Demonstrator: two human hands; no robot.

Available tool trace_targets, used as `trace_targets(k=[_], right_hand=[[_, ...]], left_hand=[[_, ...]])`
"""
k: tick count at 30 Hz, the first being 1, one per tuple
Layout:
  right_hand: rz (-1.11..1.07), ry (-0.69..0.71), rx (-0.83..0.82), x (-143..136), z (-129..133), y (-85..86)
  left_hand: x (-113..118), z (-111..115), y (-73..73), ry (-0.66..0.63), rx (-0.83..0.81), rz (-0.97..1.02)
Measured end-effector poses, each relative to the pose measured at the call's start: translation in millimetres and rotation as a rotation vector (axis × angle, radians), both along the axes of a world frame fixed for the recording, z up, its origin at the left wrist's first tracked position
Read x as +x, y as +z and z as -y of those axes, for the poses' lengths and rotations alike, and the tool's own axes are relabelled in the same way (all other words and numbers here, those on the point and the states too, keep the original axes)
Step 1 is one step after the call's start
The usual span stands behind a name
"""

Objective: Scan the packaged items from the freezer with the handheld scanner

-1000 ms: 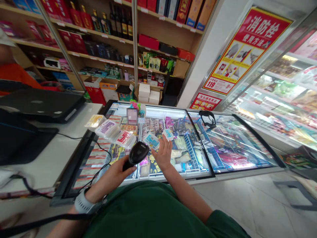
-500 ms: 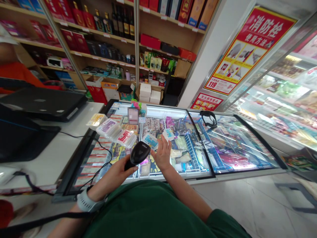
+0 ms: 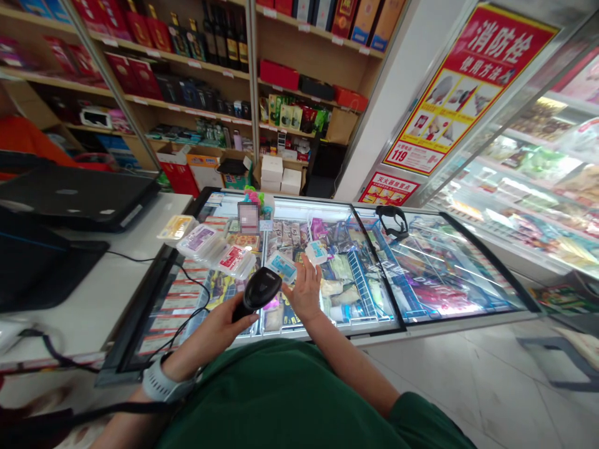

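My left hand (image 3: 219, 327) is wrapped round the handle of a black barcode scanner (image 3: 260, 288), its head tilted over the glass-topped freezer. To its right, my right hand (image 3: 306, 294) is open, fingers stretched forward. Its fingertips are close to a small pack with a blue label (image 3: 317, 252); I cannot tell if they touch it. Between the scanner and that hand lies a clear plastic box with a blue label (image 3: 281, 266). Further left sit clear boxes with a red label (image 3: 234, 258), a purple label (image 3: 201, 241) and a yellow label (image 3: 176, 227).
Frozen goods show through the freezer's glass top (image 3: 344, 274). A black strap-like object (image 3: 392, 222) rests on its right part. A dark cable (image 3: 206, 293) runs across the left side. A white counter (image 3: 135, 255) with black equipment (image 3: 77, 193) stands left; stocked shelves line the back.
The view has shifted very slightly. My left hand still holds the scanner, and my right hand keeps nearly the same place and pose over the freezer.
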State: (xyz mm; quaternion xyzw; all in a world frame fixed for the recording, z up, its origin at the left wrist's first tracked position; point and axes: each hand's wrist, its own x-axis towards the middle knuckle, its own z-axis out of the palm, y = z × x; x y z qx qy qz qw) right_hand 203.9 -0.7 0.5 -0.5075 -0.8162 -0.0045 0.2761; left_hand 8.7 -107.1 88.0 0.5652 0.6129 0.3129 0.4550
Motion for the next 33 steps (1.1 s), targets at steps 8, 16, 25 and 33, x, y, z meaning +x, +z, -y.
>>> trace_targets(k=[8, 16, 25, 33], right_hand=[[-0.123, -0.136, -0.053, 11.3, -19.8, -11.1], [-0.253, -0.473, -0.244, 38.2, -78.1, -35.0], [-0.242, -0.602, -0.299, 53.0, -125.2, -52.7], [-0.196, -0.613, -0.364, 53.1, -129.5, -62.2]], left_hand=[[-10.5, 2.5, -2.3, 0.029, -0.009, -0.029], [-24.8, 10.9, -13.0, 0.092, -0.001, -0.010], [-33.5, 20.5, -17.8, 0.122, -0.007, -0.061], [-32.9, 22.3, -16.5, 0.174, -0.013, -0.001]])
